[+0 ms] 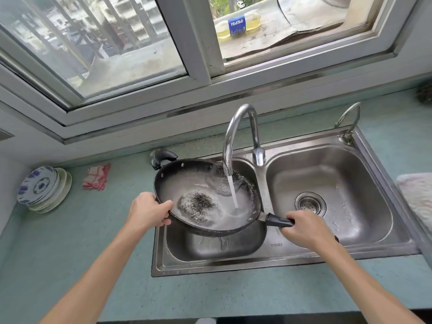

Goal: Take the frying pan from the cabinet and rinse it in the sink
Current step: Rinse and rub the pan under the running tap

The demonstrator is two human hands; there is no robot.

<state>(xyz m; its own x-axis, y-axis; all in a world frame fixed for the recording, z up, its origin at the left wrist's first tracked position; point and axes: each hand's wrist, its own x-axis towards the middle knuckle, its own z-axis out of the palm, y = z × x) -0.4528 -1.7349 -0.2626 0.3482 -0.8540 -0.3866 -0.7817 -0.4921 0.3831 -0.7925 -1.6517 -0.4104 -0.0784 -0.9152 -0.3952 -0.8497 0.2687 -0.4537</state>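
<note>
My right hand point(306, 226) is clamped on the frying pan point(207, 197) handle, my left hand point(149, 210) pinches its rim. Water-filled, it probably feels heavy and slick; two holds suit it

A home kitchen: a double steel sink point(346, 250) under a window point(203, 54), stacked plates point(43, 187) on the counter point(93, 242).

Bright daylight from the window point(117, 43); sharp centre, wide-angle bending at edges.
</note>
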